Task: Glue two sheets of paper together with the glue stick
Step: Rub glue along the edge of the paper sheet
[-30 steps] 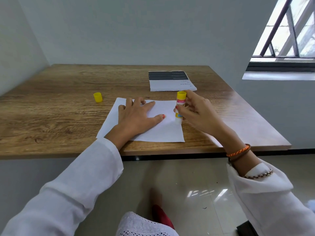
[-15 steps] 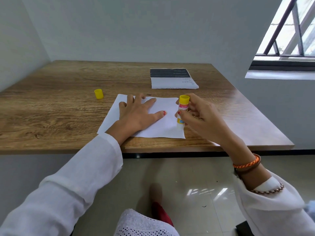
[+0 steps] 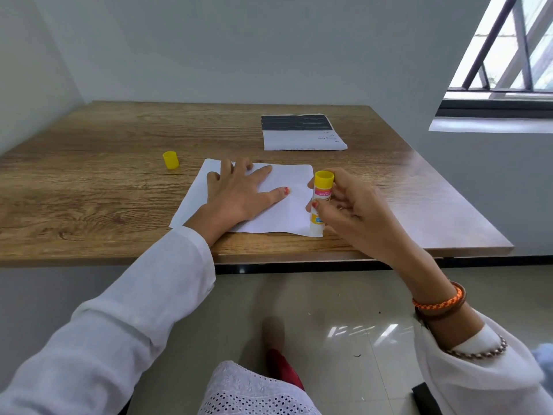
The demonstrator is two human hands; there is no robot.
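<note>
The flat white paper sheet [image 3: 287,199] is pinned to the wooden tabletop [image 3: 89,190] by the spread left hand [image 3: 239,193]. At its near right corner, the yellow-ended glue stick [image 3: 320,202] is clasped upright by the right hand [image 3: 356,214]; glue-spreading seems underway, with further strokes across the sheet needed next.

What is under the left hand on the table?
The left hand lies flat on white paper on the wooden table. Whether one sheet or two lie there cannot be seen.

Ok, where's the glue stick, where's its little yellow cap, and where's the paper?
glue stick [image 3: 320,199]: head view, on the label of its body, held in the right hand.
yellow cap [image 3: 171,160]: head view, on its side wall, standing on the table.
white paper [image 3: 294,187]: head view, on the bare part between the hands.
</note>
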